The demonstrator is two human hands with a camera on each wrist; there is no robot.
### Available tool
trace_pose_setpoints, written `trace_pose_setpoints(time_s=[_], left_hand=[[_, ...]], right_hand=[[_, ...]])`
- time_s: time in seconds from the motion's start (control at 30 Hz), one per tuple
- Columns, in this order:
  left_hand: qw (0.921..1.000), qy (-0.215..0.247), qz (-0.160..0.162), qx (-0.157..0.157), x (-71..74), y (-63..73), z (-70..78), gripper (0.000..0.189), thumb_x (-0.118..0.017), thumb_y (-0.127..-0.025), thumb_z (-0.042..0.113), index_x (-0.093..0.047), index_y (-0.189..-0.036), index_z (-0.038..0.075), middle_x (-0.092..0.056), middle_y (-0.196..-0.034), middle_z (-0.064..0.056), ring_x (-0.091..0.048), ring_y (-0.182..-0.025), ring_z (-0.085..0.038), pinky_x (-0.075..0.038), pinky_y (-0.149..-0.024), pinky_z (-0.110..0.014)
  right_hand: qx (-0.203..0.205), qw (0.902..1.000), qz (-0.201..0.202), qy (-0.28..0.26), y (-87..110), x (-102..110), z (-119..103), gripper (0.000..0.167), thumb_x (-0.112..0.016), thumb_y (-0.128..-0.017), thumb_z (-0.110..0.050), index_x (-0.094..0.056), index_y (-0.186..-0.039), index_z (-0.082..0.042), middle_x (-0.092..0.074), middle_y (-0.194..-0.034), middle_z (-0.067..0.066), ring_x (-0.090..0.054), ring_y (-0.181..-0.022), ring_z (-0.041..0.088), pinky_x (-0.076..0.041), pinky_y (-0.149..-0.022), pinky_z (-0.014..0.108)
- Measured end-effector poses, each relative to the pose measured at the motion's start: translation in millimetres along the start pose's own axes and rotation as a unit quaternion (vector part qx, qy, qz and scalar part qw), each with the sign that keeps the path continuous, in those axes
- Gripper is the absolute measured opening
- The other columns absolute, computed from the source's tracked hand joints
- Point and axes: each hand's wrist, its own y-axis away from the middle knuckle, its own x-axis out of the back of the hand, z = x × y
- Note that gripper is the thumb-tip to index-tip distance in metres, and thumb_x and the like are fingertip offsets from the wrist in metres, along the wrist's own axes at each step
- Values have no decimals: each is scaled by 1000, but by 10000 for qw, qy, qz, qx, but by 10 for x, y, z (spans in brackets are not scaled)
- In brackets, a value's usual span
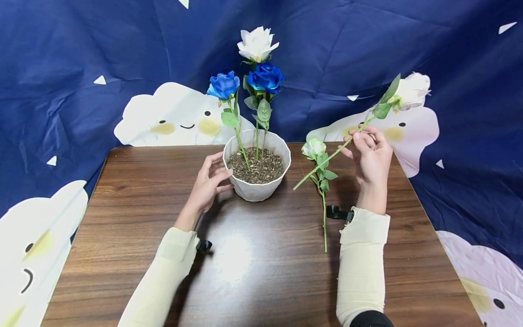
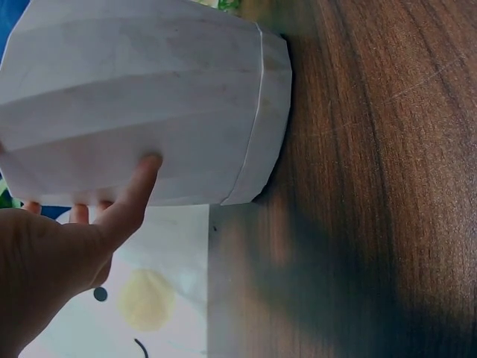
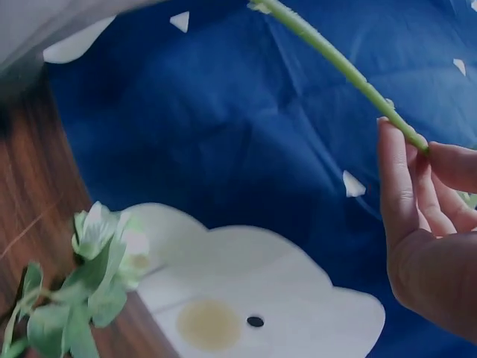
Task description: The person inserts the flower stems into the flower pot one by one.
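A white faceted flowerpot (image 1: 261, 190) filled with dark soil (image 1: 258, 167) stands on the table. Two blue roses (image 1: 224, 85) and a taller white rose (image 1: 257, 44) stand upright in it. My left hand (image 1: 210, 181) rests its fingertips against the pot's left side; the left wrist view shows one finger (image 2: 138, 190) touching the pot wall. To the right of the pot, my right hand (image 1: 372, 154) pinches the green stem of another white rose (image 1: 411, 91) between thumb and fingers. That rose is tilted, its bloom up to the right and its stem end down toward the pot.
A pale green-white rose (image 1: 313, 149) lies on the wooden table (image 1: 143, 218), left of my right forearm, its stem toward me. Behind the table hangs a dark blue cloth (image 1: 122, 45) printed with white clouds. Black wrist cameras (image 1: 339, 213) sit on both wrists.
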Motion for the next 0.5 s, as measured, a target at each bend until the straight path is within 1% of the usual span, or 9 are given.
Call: trace_pose_setpoints(time_s=[0.23, 0.33, 0.4, 0.5], left_hand=[[10000, -27, -31, -24, 7, -13, -1, 63, -63, -94, 2, -38, -151, 9, -41, -143, -23, -54, -112, -22, -52, -95, -64], [10000, -52, -55, -8, 17, -14, 6, 64, -63, -93, 1, -37, -151, 9, -41, -143, -24, -54, -112, -21, -51, -96, -64], [10000, -60, -65, 0, 23, -16, 9, 64, -62, -93, 0, -36, -151, 9, -41, -143, -24, -54, -112, -21, -52, -96, -63], [10000, -49, -66, 0, 26, -14, 8, 64, -62, -93, 0, -36, -151, 9, -41, -142, -23, -54, -112, -21, -52, -96, -63]], right_hand=[[418, 9989, -174, -76, 5, -232, -9, 14, -60, -94, 14, -56, -102, 3, -68, -83, 20, -69, -70, 27, -62, -51, 35], [524, 9985, -145, -106, 5, -340, -6, 14, -60, -94, 14, -54, -102, 4, -66, -84, 21, -68, -71, 29, -61, -49, 34], [559, 9984, -67, 37, 4, -421, 3, 15, -60, -94, 12, -54, -104, 2, -66, -85, 21, -68, -71, 28, -61, -48, 34], [566, 9978, -53, 340, 10, -523, 32, 17, -61, -94, 10, -54, -106, 0, -66, -87, 20, -68, -73, 28, -62, -51, 34]])
